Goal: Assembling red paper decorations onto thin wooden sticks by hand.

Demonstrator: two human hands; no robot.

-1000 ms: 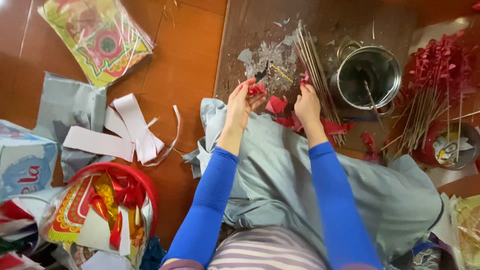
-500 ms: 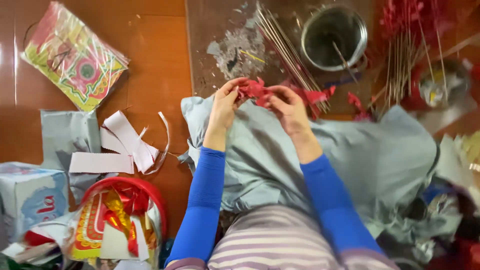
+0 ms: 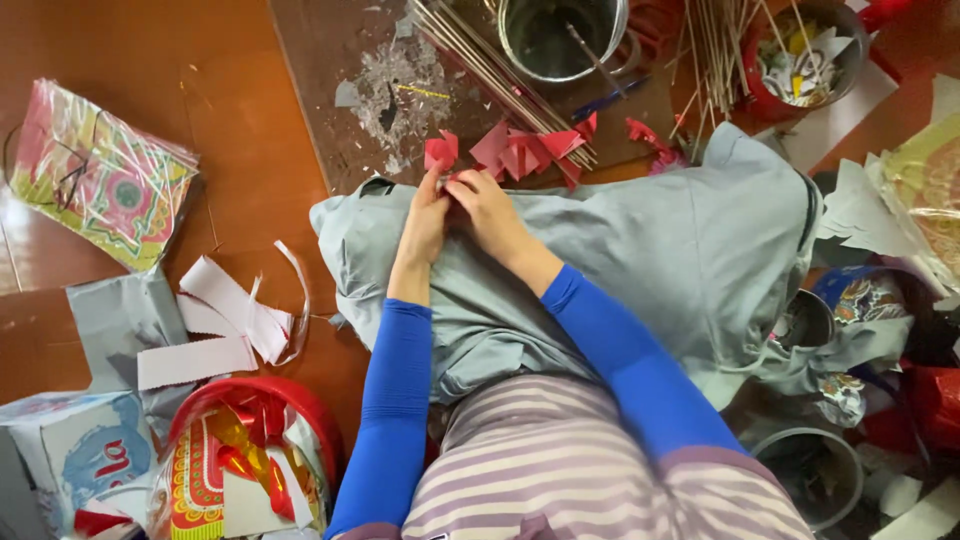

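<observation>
Both forearms extended to frame centre, left hand [image 3: 428, 222] and right hand [image 3: 487, 205] together, fingers pinched on red paper piece [image 3: 441, 152]; over grey cloth [image 3: 690, 240]

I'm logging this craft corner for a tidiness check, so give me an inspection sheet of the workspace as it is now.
Surface: brown wooden floor; dark board flecked with paper scraps.
Job's things: red paper pieces at the fingertips, grey cloth over the lap.
Clutter: thin sticks, metal can, red cup, patterned packet, white strips, red basket.
Grippers: left hand and right hand pinch red paper together.
Cables: nothing seen.
Surroundings: nothing seen.
</observation>
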